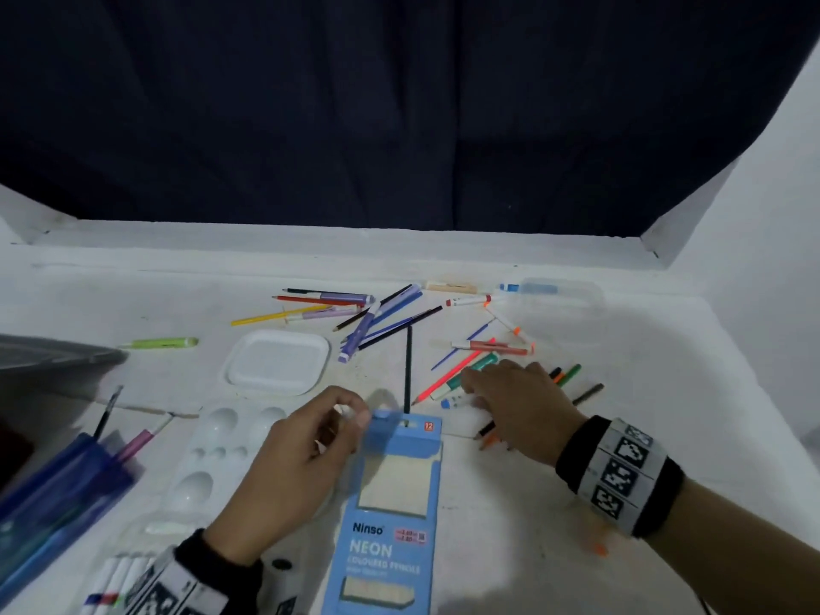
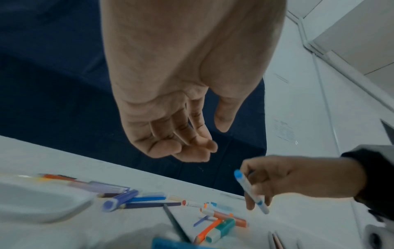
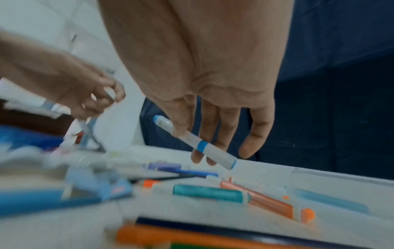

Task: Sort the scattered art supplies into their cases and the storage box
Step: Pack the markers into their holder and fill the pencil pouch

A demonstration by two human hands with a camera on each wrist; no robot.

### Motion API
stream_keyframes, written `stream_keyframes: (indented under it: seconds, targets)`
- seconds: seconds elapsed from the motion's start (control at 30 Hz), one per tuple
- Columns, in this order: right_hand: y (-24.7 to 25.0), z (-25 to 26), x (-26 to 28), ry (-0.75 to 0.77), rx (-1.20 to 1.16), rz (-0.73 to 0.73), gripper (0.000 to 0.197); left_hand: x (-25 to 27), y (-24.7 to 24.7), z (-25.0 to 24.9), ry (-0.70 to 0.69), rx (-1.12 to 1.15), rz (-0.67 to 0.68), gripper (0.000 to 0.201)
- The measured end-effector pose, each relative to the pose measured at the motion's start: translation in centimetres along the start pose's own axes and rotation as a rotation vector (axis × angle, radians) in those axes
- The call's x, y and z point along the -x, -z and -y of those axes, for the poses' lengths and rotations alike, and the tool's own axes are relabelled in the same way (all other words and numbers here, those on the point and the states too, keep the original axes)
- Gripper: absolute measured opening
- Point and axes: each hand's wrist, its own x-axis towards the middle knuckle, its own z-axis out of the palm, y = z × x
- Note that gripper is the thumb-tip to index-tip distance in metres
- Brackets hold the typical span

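Note:
A light blue Ninso Neon pencil box (image 1: 395, 494) lies flat in front of me, and a black pencil (image 1: 408, 370) sticks out of its far end. My left hand (image 1: 355, 415) hovers at that end with loosely curled fingers, and the left wrist view shows the left hand (image 2: 213, 136) holding nothing. My right hand (image 1: 470, 388) is over a cluster of markers to the right. There the right hand (image 3: 189, 144) pinches a white marker with a blue cap (image 3: 202, 146) between thumb and fingers, lifted just off the table. A teal marker (image 3: 209, 192) and an orange one (image 3: 266, 200) lie beneath it.
Several pencils and purple pens (image 1: 364, 317) lie scattered at the back, with a green marker (image 1: 159, 343) to the left. A white square tray (image 1: 277, 361) and a paint palette (image 1: 222, 454) sit left of the box. A blue pencil case (image 1: 57, 494) and a grey storage box (image 1: 53, 352) are at the far left.

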Motion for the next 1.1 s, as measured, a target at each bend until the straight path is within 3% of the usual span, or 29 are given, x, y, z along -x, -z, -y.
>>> stream_keyframes:
  seconds: [0.1,0.27,0.43,0.57,0.67,0.87,1.1]
  targets:
    - [1.1,-1.2,0.3,-0.062,-0.281,-0.207,0.003,-4.5,-1.2,-1.3,-0.018,0.005,-0.016,0.007]
    - [2.7,-3.3,2.8,-0.301,-0.848,-0.476,0.004,-15.0,-4.7,-2.9,-0.103,-0.155,0.044,0.007]
    - [2.8,-5.1,6.1,-0.477,-1.248,-0.562,0.009,-24.7,-10.3,-1.1,-0.080,-0.458,0.202,0.020]
    - [2.9,-5.6,8.1,-0.547,-1.430,-0.553,0.011,-28.7,-13.1,0.1,-0.017,-0.724,0.343,0.028]
    - [2.7,-5.8,8.7,-0.570,-1.464,-0.525,0.013,-30.1,-13.9,0.3,0.000,-0.829,0.366,0.027]
    - [2.8,-5.6,8.3,-0.591,-1.470,-0.524,0.013,-29.4,-13.0,0.1,0.070,-0.710,0.345,0.027]
    - [4.6,-3.0,7.1,-0.455,-1.408,-0.507,0.014,-21.3,-6.7,-3.0,0.032,-0.399,0.153,0.047]
